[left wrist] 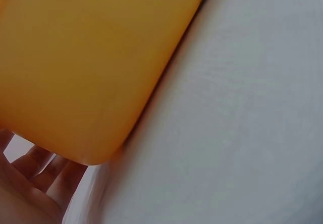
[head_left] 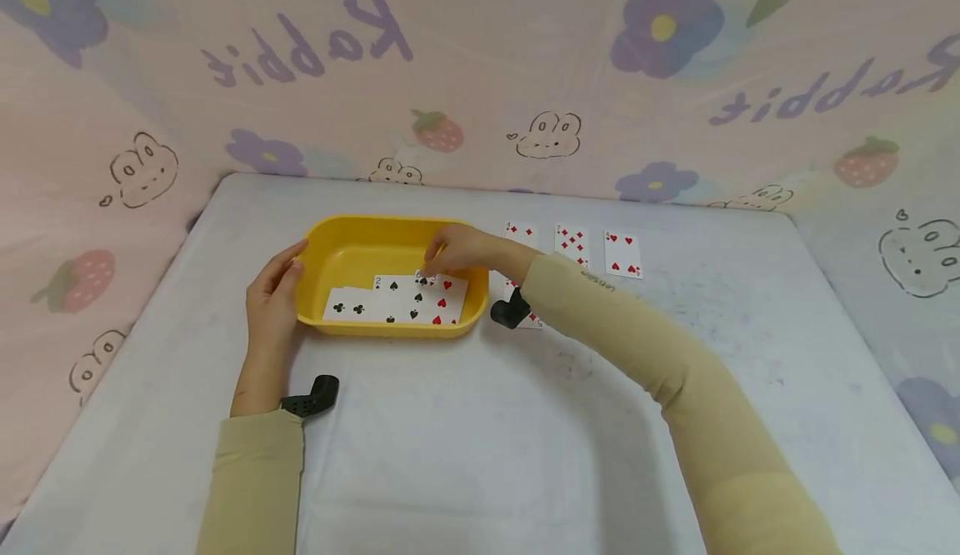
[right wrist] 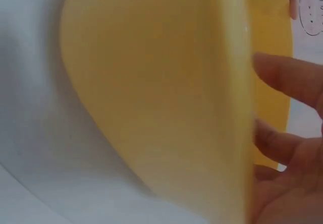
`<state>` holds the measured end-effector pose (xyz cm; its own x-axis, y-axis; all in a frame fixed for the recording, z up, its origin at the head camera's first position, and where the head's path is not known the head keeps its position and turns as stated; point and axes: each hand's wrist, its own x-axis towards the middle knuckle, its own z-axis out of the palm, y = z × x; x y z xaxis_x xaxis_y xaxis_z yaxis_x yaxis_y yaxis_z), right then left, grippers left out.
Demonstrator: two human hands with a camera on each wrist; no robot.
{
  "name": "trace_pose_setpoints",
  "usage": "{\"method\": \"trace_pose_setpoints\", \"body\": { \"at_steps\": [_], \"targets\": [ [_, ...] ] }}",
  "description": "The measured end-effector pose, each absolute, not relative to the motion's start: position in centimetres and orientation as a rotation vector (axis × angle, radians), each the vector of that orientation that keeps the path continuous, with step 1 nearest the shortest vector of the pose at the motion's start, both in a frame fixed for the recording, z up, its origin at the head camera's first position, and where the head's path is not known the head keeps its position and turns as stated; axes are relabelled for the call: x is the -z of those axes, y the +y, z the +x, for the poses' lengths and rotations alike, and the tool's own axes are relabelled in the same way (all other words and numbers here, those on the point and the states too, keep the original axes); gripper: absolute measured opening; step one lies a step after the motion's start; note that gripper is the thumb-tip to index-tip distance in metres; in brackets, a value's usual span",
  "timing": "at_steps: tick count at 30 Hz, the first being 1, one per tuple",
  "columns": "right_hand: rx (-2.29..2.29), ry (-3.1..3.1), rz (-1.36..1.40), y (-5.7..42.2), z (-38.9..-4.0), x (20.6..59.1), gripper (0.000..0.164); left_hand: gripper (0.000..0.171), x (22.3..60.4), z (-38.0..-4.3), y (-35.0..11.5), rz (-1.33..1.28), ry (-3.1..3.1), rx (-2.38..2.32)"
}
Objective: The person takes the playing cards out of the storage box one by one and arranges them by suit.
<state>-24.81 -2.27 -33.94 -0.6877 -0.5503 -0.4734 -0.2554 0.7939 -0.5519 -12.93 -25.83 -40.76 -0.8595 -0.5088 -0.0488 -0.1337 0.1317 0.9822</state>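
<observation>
- Where our left-to-right pass began, the left hand [head_left: 272,301] held the yellow basin [head_left: 390,332] at its left end, thumb and fingers closed on the rim; the left wrist view showed fingers beyond the outer wall.
- Basin sat upright on the white table [head_left: 420,422], left of centre.
- Inside it, from the left, we logged a club card [head_left: 348,302], a two of spades [head_left: 385,295], another spade card [head_left: 418,307] and a heart card [head_left: 450,297], all face up, the group overlapping along the near side.
- Above the last two, the right hand [head_left: 468,245] reached in with bent fingers pointing down at the cards' upper edges. Whether they pinched one, we could not tell; the right wrist view hid some fingertips behind the rim.
- Right of the basin, two diamond cards [head_left: 572,242] and a four of hearts [head_left: 622,253] lay in a row, near a card partly hidden [head_left: 534,322] by the sleeved right forearm [head_left: 592,301].
- Step in hand, we judged: cards being handled one at a time, left hand steadying.
- Next move, we reckoned, called for a light edge pinch if taking a card, or a soft release if laying one down, without dragging its neighbours.
</observation>
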Motion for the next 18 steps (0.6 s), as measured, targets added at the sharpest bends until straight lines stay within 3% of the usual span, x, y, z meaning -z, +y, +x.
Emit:
{"method": "trace_pose_setpoints", "body": {
  "at_steps": [18],
  "targets": [
    [0.447, 2.361, -0.666, -2.85, -23.79, 34.87, 0.048, 0.034, 40.8, -12.93, -25.87, 0.619, -2.119, 1.782]
  ]
}}
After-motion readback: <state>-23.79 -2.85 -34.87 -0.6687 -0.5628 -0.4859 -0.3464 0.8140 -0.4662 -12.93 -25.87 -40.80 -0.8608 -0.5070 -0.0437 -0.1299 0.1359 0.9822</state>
